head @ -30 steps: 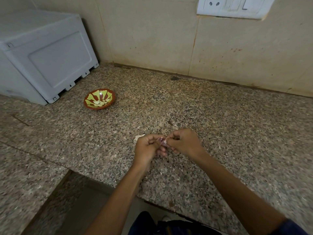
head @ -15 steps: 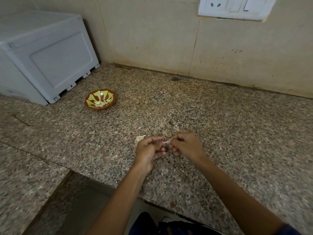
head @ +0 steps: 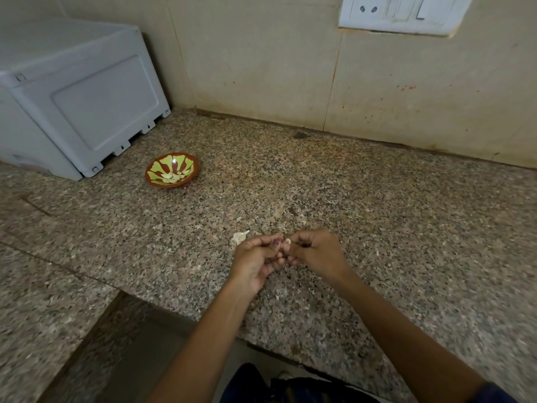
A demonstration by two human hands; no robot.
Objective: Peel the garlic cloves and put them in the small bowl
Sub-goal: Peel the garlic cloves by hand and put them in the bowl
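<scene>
While the left hand (head: 255, 261) and right hand (head: 315, 253) stayed pinched shut on the garlic clove (head: 287, 241) between their fingertips, as a second earlier, the small bowl (head: 172, 170) sat well beyond the left fingers.

Small bowl (head: 172, 170) red-brown with green leaf pattern; countertop (head: 377, 216) speckled granite.

hands (head: 286, 254) pinching garlic clove (head: 287, 241), small bowl (head: 172, 170) apart
</scene>
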